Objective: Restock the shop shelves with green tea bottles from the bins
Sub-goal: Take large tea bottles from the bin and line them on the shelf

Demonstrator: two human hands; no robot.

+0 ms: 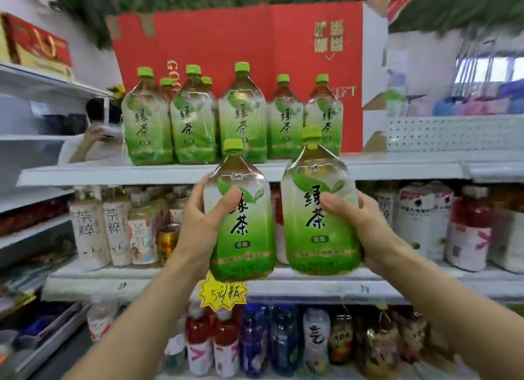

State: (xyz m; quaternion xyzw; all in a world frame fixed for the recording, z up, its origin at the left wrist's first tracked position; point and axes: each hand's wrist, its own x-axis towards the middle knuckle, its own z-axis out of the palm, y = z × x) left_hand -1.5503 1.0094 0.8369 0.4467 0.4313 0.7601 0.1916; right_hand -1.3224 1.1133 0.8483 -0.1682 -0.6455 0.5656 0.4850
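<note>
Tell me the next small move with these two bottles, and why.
Probably raise the right hand and set its bottle on the top shelf, just right of the green tea row: bare shelf shows there, that bottle is nearest it, and the left hand holds a second bottle.

Above your right hand, bottles blocked the shelf; up right of that grip it lay bare.

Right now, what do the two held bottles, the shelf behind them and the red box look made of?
The left bottle and right bottle: clear glossy plastic, seemingly; tea shows through the faceted shoulders, film labels below. The shelf: probably white-painted metal, by its thin flat lip. The red box: printed cardboard, with creased panels and taped top.
</note>
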